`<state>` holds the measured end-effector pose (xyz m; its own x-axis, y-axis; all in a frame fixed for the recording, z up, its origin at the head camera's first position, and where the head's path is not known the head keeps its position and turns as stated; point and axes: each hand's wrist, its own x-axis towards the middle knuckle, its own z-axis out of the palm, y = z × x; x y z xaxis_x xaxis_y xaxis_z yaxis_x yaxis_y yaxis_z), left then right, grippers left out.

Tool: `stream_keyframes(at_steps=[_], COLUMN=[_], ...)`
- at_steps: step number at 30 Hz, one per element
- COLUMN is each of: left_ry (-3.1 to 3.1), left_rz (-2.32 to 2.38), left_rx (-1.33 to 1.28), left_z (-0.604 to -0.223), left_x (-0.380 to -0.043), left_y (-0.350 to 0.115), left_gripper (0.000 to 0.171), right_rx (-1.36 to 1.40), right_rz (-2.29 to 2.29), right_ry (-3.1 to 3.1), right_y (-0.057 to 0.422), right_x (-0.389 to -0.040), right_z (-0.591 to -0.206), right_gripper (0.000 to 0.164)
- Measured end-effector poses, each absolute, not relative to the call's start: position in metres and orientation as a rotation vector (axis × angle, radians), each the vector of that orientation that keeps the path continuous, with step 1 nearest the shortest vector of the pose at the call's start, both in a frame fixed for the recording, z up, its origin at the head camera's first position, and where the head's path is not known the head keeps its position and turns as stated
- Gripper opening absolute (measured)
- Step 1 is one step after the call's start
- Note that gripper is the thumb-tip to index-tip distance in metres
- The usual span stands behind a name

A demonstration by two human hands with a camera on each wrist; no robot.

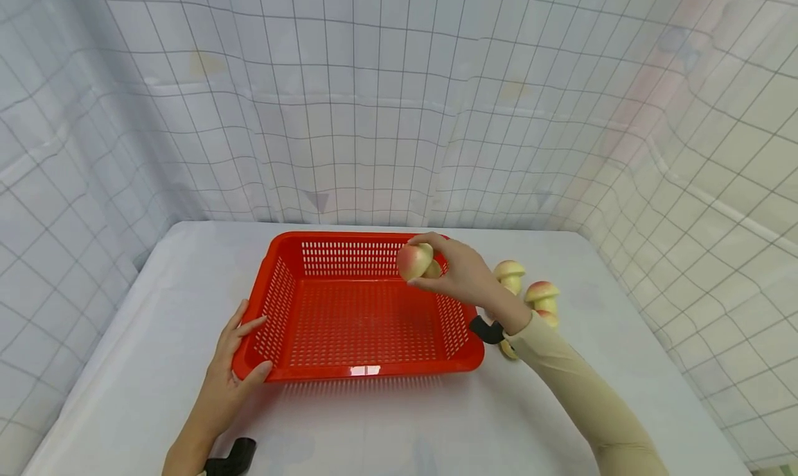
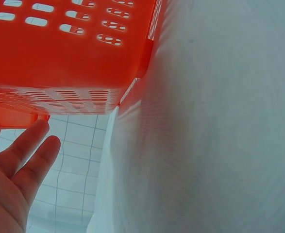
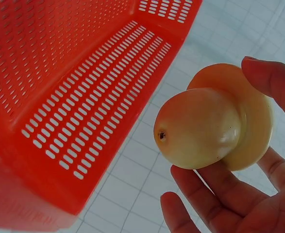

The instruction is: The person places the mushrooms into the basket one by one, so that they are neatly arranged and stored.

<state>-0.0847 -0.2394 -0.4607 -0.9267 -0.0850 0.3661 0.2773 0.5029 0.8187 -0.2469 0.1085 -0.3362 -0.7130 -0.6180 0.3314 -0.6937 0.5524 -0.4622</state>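
One mushroom-shaped piece (image 1: 414,261) is held by the right hand (image 1: 458,271), pinched between the thumb and the fingers, a little right of centre in the head view, before the upper right part of the red basket (image 1: 368,372). In the right wrist view, the wide cap is met by the thumb at its upper right edge and supported by fingers from below, while the rounded end is left ungripped towards the left. Since the surface looks smooth and curved, the piece could be rolled out of the pinch if the thumb is shifted off that edge. Its height over the rim cannot be told, so a knock against the basket's right or far wall could be caused by too low a path. The same rim could be caught by the black wrist mount (image 1: 488,329), seen close to it. At the lower left corner, the basket is touched by the left hand (image 1: 227,365), its fingers spread loosely; tilting or sliding could be caused by a hard push there. Farther right, similar loose pieces (image 1: 541,294) lie on the white table (image 1: 374,427), partly hidden by the right arm, and could be nudged if the sleeve (image 1: 567,365) is lowered.
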Motion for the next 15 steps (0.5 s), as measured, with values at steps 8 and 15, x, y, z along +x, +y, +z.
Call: stream_keyframes(at_steps=[8,15], left_ry=[-2.397,-2.404], left_rz=[-1.403,-1.416], left_rx=[-0.154,-0.146], left_z=[-0.461,-0.460], left_x=[-0.085,-0.084], left_y=[-0.240,-0.239], left_gripper=[0.065,0.064], right_rx=[1.234,1.285], right_rz=[0.916,0.980], right_ry=[-2.703,-2.722], right_y=[0.085,0.066], right_x=[-0.260,-0.268], right_z=[-0.337,-0.340], right_gripper=[0.053,0.050])
